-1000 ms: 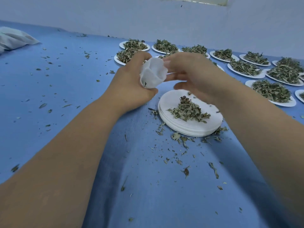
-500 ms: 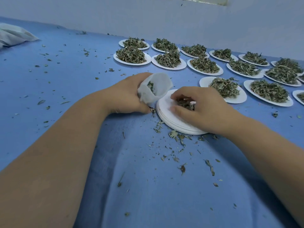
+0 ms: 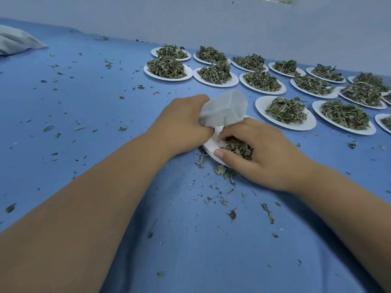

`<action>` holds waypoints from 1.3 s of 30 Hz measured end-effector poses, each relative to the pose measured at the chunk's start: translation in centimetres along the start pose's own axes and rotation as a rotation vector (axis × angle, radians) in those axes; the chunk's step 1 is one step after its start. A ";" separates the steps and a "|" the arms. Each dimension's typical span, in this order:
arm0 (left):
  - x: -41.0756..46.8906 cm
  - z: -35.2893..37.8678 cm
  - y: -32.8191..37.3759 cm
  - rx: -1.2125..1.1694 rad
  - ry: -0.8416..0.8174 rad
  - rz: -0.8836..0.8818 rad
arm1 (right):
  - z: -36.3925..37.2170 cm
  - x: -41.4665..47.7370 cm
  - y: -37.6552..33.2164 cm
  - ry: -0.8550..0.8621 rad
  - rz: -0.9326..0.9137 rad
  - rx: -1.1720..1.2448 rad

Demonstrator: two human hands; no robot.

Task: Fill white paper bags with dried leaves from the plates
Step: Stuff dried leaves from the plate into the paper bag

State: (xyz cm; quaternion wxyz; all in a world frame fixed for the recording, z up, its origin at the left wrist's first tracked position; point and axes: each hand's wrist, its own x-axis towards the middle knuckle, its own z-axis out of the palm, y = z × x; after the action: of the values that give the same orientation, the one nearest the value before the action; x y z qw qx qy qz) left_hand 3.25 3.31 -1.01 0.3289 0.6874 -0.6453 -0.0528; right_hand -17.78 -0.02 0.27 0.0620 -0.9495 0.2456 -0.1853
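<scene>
A plain, small-scale packing room, it seems; blue-covered tabletop [image 3: 84,106] strewn with leaf crumbs [image 3: 232,214]; rows of white plates [image 3: 296,127] heaped with dried leaves [image 3: 167,67] toward its far edge; bare pale wall [image 3: 190,22] behind.

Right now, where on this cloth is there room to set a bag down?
Widest open stretch of blue cloth: left of the left hand, between the pale bundle and the heaped plates, only leaf crumbs there. The near cloth between the forearms is open too. Beyond the right hand, those plates crowd.
</scene>
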 end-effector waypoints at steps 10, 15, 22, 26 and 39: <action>0.1 0.4 -0.1 0.006 0.021 -0.016 | 0.4 -0.9 0.8 -0.073 0.102 -0.045; 0.1 0.4 -0.1 -0.010 0.023 -0.031 | 0.8 -0.1 0.7 -0.081 0.032 0.034; 0.0 0.3 0.0 -0.015 0.008 -0.040 | 1.0 -0.8 0.6 0.098 -0.073 0.051; -0.2 0.3 0.2 -0.029 0.013 -0.038 | 1.1 -0.3 0.1 0.083 -0.036 0.022; -0.3 0.0 1.1 0.206 0.134 -0.101 | -4.7 7.3 -1.0 0.854 0.778 1.724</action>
State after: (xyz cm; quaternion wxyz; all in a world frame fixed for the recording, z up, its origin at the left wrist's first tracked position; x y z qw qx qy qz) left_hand 2.31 3.61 -0.53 0.2959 0.7510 -0.5887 0.0433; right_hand -13.22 -2.82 7.18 0.6835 -0.2936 0.3208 -0.5862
